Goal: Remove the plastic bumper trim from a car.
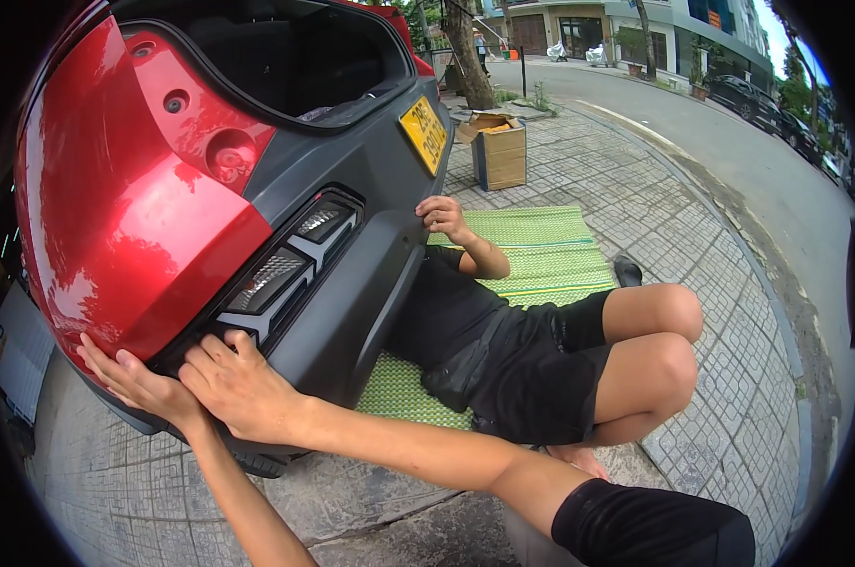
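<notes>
At the rear corner of a red car [96, 283], my left hand [142, 386] lies with its fingers stretched out against the lower edge of the red panel. Right beside it, my right hand [243, 389] has its fingers curled in at the dark grey bumper [347, 302], where the bumper meets the red panel. The tips of those fingers are hidden. Just above my right hand, a lamp unit [276, 283] with clear lenses and grey trim is set into the bumper.
Another person [531, 369] in black lies under the bumper on a green woven mat [541, 246], knees bent, one hand [443, 217] raised to the bumper. A cardboard box [501, 156] stands beyond, near a tree [467, 57]. A dark shoe [627, 269] sits beside the mat. Paved sidewalk borders the road.
</notes>
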Demonstrator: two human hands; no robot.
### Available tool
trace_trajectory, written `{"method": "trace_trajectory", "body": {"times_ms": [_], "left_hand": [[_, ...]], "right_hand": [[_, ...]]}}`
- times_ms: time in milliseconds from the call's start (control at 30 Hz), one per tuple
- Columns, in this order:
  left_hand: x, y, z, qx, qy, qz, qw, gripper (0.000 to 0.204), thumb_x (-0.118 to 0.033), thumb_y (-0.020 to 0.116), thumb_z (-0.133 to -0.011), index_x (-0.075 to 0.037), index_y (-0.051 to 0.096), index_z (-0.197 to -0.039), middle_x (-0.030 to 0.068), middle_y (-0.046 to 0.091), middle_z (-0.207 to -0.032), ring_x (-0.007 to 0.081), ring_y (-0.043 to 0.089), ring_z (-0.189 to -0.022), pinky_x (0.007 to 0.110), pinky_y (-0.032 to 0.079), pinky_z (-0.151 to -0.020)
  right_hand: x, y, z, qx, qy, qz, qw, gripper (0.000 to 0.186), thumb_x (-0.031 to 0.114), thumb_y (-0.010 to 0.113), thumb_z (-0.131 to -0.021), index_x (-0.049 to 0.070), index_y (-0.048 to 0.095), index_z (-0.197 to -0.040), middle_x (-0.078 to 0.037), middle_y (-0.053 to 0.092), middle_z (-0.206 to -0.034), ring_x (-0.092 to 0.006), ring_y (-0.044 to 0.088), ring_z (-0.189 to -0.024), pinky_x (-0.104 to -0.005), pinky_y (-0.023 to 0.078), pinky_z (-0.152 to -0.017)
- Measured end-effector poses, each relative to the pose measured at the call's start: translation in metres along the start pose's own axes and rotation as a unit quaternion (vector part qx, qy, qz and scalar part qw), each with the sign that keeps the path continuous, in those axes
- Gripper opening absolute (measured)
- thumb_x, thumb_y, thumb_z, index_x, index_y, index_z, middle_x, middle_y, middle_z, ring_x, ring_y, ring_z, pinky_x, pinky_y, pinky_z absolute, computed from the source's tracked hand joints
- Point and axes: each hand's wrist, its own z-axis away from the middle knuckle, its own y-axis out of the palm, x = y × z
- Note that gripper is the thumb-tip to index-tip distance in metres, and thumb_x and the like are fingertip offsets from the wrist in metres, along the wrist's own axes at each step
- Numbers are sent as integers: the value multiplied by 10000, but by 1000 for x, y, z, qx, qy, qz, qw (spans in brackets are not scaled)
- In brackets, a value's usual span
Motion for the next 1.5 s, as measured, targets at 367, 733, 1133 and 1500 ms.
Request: {"method": "trace_trajectory", "body": {"times_ms": [367, 733, 1133, 1500], "left_hand": [[-1, 0, -1, 5, 1, 1, 1000, 619, -418, 335, -1154, -46, 446, -1636, 219, 415, -1701, 403, 335, -1598, 540, 213, -1312], [-3, -1, -3, 1, -1, 8, 1000, 656, -467, 344, -1141, -43, 459, -1629, 224, 413, -1701, 412, 327, -1599, 555, 207, -1311], [-5, 0, -2, 3, 2, 7, 1000, 662, -476, 337, -1148, -30, 460, -1621, 219, 438, -1684, 408, 347, -1586, 551, 230, -1303], [-7, 0, -2, 4, 3, 10, 1000, 627, -425, 343, -1153, -20, 459, -1617, 223, 440, -1681, 412, 355, -1581, 546, 241, -1298]], "right_hand": [[-1, 0, 0, 8, 0, 3, 1000, 316, 101, 724, -762, 67, 621, -1059, -82, 580, -1021, -262, 564, -1056, -423, 352, -894], [1, -1, -1, 2, 0, 6, 1000, 314, 102, 729, -754, 71, 616, -1045, -88, 577, -1016, -268, 560, -1055, -428, 355, -897], [-1, 4, 1, 19, 2, 12, 1000, 350, 138, 748, -735, 52, 638, -1056, -113, 604, -1054, -281, 559, -1110, -440, 365, -984], [-1, 0, 0, -5, -6, 20, 1000, 303, 138, 730, -764, 74, 623, -1040, -88, 589, -1023, -264, 565, -1063, -429, 340, -908]]}}
